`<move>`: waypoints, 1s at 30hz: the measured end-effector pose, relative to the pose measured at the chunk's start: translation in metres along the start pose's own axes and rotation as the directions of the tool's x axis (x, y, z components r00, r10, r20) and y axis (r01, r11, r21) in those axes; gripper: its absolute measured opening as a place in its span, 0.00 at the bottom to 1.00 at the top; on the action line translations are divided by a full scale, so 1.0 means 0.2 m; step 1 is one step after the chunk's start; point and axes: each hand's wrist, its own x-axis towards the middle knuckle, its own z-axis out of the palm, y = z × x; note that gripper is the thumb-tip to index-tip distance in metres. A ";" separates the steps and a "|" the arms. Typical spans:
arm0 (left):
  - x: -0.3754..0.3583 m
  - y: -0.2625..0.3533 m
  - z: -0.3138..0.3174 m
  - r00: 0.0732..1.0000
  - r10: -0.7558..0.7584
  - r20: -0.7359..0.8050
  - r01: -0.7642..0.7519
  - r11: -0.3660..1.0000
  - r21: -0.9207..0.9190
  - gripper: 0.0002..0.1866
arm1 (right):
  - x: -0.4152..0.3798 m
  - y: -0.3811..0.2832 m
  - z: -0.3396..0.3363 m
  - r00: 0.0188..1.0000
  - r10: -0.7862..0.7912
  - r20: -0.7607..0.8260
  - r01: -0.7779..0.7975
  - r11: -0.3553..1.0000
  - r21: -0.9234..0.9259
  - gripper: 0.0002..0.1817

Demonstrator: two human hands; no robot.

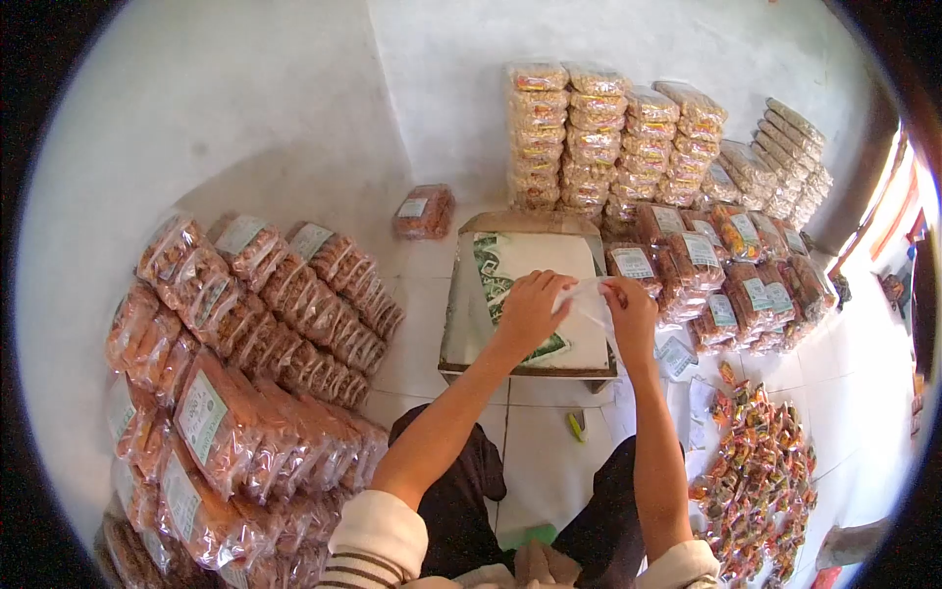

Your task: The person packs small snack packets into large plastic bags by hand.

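Observation:
Above the low table, my left hand and my right hand hold a clear plastic bag between them. The fingers of both hands are pinched on its edges, and the bag hangs toward the right hand. Under the hands lies a white sheet or pad on the table top, with a green and white patterned piece along its left side. Part of that pattern is hidden behind my left hand and forearm.
Stacked brown snack packs fill the left. Tall stacks stand by the wall, more packs at right. Small wrapped pieces lie on the floor, with a yellow-green cutter before the table. One pack sits behind left.

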 end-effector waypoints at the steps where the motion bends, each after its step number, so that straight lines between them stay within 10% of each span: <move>1: -0.01 -0.05 0.03 0.977 -0.159 0.139 0.176 0.976 -0.127 0.19 | 0.00 0.00 -0.02 1.000 0.000 0.006 0.000 1.000 -0.007 0.07; 3: -0.03 -0.12 0.06 0.915 -0.281 0.291 0.352 0.907 -0.230 0.17 | 0.01 0.02 -0.08 0.992 0.066 0.103 -0.066 0.998 -0.008 0.07; 6: -0.04 -0.18 0.02 0.966 0.029 0.257 -0.031 0.999 0.004 0.13 | 0.06 0.02 -0.21 0.962 0.252 0.109 -0.250 0.968 -0.038 0.07; 9: -0.04 -0.17 -0.06 0.832 -0.187 0.522 0.360 0.898 -0.252 0.13 | 0.07 0.10 -0.27 0.958 0.247 0.148 -0.253 0.967 0.022 0.07; 11: -0.02 -0.16 -0.12 0.457 -0.256 0.852 0.837 0.446 -0.315 0.17 | 0.09 0.13 -0.27 0.936 0.289 0.201 -0.308 0.949 0.069 0.07; 14: 0.04 -0.26 -0.03 0.355 -0.314 0.881 0.933 0.066 -0.353 0.19 | 0.21 0.23 -0.23 0.807 0.439 0.395 -0.499 0.865 0.059 0.09; 15: 0.09 -0.27 0.00 0.367 -0.309 0.877 0.929 0.074 -0.363 0.19 | 0.26 0.31 -0.19 0.868 0.340 0.362 -0.381 0.924 0.044 0.11; 17: 0.22 -0.27 0.06 0.744 -0.431 0.511 0.644 0.256 -0.721 0.18 | 0.40 0.31 -0.19 0.915 0.228 0.333 -0.251 0.968 0.026 0.12; 19: 0.39 -0.27 0.03 0.970 -0.225 0.094 0.230 0.718 -0.657 0.17 | 0.51 0.13 -0.23 0.992 0.095 0.082 -0.093 0.995 -0.023 0.14; 23: 0.48 -0.16 -0.12 0.992 -0.088 -0.090 -0.004 0.695 -0.719 0.22 | 0.53 0.00 -0.27 0.989 -0.113 -0.095 0.142 0.906 0.398 0.13; 25: 0.37 -0.12 -0.16 0.996 -0.031 -0.081 -0.020 0.826 -0.564 0.23 | 0.45 0.04 -0.26 0.959 -0.237 -0.155 0.240 0.971 0.000 0.15; 30: -0.04 -0.32 0.22 0.986 -0.143 -0.089 0.105 0.935 -0.339 0.25 | 0.15 0.55 0.00 0.989 -0.145 0.008 0.144 0.974 -0.175 0.09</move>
